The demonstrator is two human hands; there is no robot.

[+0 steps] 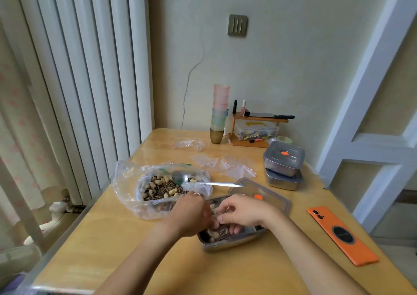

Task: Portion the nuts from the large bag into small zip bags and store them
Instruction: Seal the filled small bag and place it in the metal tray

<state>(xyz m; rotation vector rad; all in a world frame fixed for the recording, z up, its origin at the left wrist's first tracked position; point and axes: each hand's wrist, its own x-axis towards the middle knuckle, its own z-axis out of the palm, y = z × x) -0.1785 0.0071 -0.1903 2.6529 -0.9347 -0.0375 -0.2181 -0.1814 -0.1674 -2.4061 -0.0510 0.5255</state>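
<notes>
Right now the small zip bag [216,212] sits between the two hands, just above the open metal tin [225,246] near the middle of the table's near edge. It is clear plastic and mostly hidden by knuckles, so I can't tell whether its seal is closed. The left hand [191,213] pinches it from the left with curled fingers, and the right hand [243,213] does the same from the right, fingertips almost meeting. The bag's long axis seems to run left to right between them, and neither hand is nearer than the other. I judge the next move is straight down, since the tin lies directly beneath.

Peanuts and striped seeds [215,235] already lie in the tin, though I can't tell whether they are bagged or loose. Its lid [273,196] leans against the tin's far rim.

Toward the left edge, the large bag [126,182] lies open and still holds plenty of nuts [158,186], with a spoon [214,183] resting in its mouth, handle pointing right. Farther back lie empty zip bags [225,164]. Two closed tins [283,159] are stacked near the right edge, and an orange phone [343,236] lies near the front right corner.
</notes>
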